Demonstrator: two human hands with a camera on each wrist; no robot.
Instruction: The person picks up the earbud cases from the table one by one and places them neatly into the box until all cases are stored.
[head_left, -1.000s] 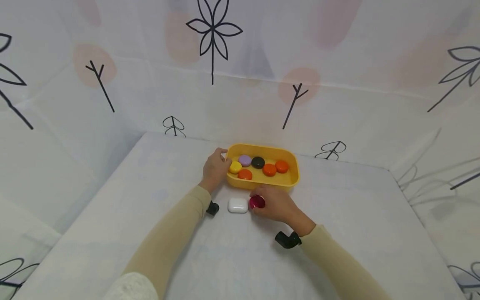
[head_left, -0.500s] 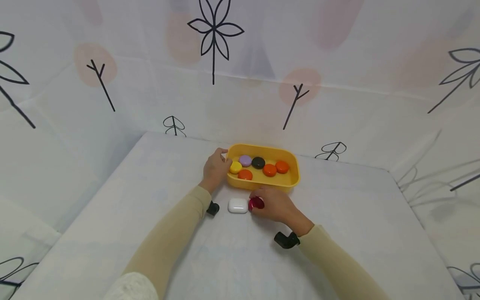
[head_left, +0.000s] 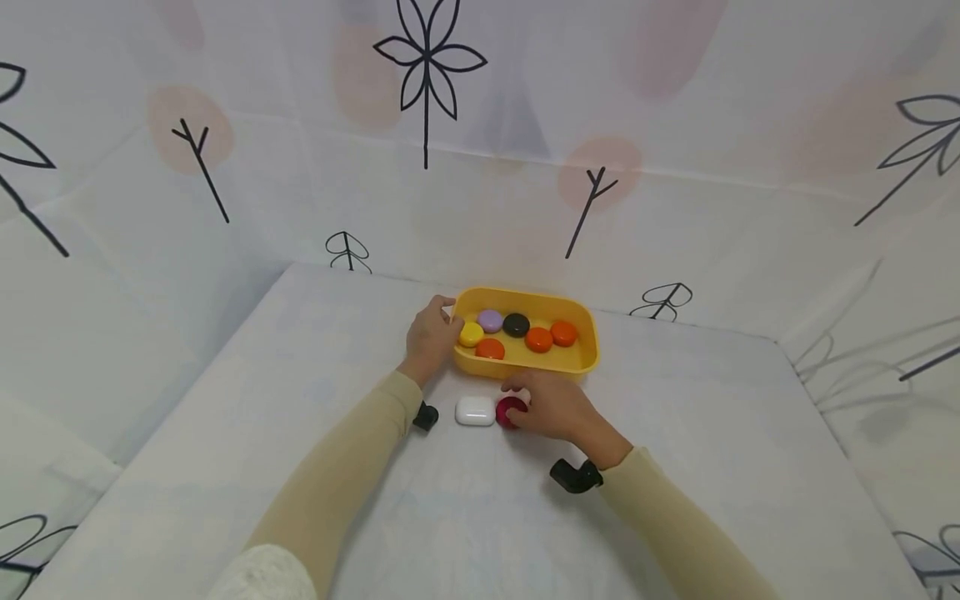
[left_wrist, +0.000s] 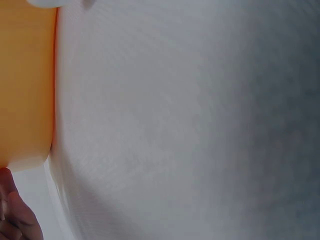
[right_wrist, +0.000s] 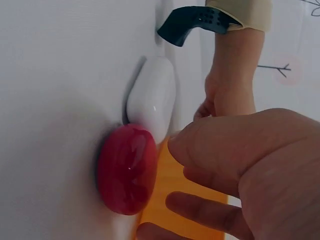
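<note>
At the left end of a yellow tray [head_left: 525, 368], my left hand [head_left: 431, 337] grips the wall; a bit of that hand shows low in the left wrist view beside the tray [left_wrist: 25, 90]. My right hand [head_left: 551, 404] hovers over a glossy crimson rounded disc [head_left: 508, 412] lying on the table. In the right wrist view its thumb and fingers stand apart from the crimson disc [right_wrist: 127, 170], with nothing held. Touching or nearly touching the disc on its left is a glossy white rounded case [head_left: 475, 411], just in front of the tray.
Inside the tray lie several round glossy discs: a lilac one [head_left: 491, 321], a black one [head_left: 516, 325], a yellow one [head_left: 471, 335] and orange ones [head_left: 538, 339]. The white cloth-covered table [head_left: 450, 517] meets a patterned fabric wall [head_left: 480, 208] behind the tray.
The right hand's fingers have loosened and let go of the crimson disc, which has shifted slightly left against the white case. The left hand and tray have not moved.
</note>
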